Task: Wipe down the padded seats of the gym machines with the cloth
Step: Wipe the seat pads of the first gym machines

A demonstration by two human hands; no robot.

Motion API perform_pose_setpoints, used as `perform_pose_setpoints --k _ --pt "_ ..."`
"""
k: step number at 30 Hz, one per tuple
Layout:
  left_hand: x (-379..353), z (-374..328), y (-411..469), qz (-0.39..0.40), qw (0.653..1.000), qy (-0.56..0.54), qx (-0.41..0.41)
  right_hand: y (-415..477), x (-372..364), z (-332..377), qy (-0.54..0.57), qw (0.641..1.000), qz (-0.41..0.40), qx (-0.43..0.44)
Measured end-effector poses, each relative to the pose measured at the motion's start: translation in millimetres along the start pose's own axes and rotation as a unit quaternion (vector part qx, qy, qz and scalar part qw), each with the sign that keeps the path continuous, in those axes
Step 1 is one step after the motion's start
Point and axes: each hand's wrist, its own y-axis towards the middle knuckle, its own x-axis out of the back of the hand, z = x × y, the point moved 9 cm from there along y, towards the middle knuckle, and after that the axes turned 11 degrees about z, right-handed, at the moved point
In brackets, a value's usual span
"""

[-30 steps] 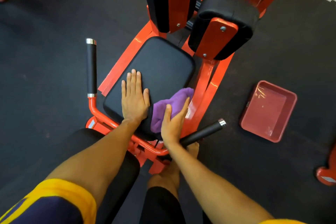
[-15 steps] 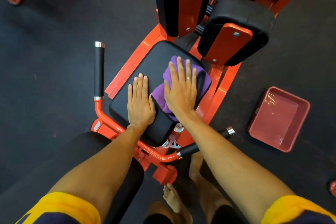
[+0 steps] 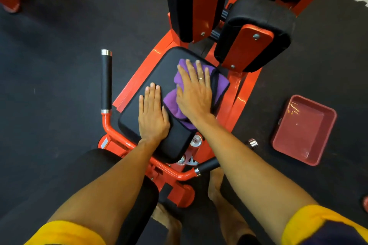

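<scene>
Dark rubber flooring [image 3: 59, 65] is surrounding the black padded seat [image 3: 147, 93]; the right hand [image 3: 194, 93], fingers [image 3: 190, 73] straight and apart, is pressing the purple cloth [image 3: 221, 85] onto its far-right corner, the left hand [image 3: 152, 113] bracing flat alongside, nearer.

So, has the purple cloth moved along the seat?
Yes, the purple cloth slid from the seat's near edge toward its far edge, under the right hand.
</scene>
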Motion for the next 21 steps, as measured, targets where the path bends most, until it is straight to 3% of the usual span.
perform_pose_setpoints --k 6,9,13,17,21 --pt "-3 -1 3 0.018 0.999 0.034 -0.002 -79 -20 4 0.087 0.995 -0.006 0.045" --pt "-1 -6 2 0.016 0.998 0.059 -0.002 -93 -22 -41 0.206 0.972 -0.055 -0.102" --pt "-7 -9 -1 0.031 0.995 0.093 -0.026 -81 -21 -48 0.363 0.889 -0.122 -0.249" --pt "-15 -8 -4 0.060 0.988 0.121 -0.071 -129 -41 -17 0.385 0.859 -0.122 -0.315" --pt "-17 -6 -15 0.094 0.979 0.124 -0.135 -157 -55 -6 0.455 0.822 -0.120 -0.319"
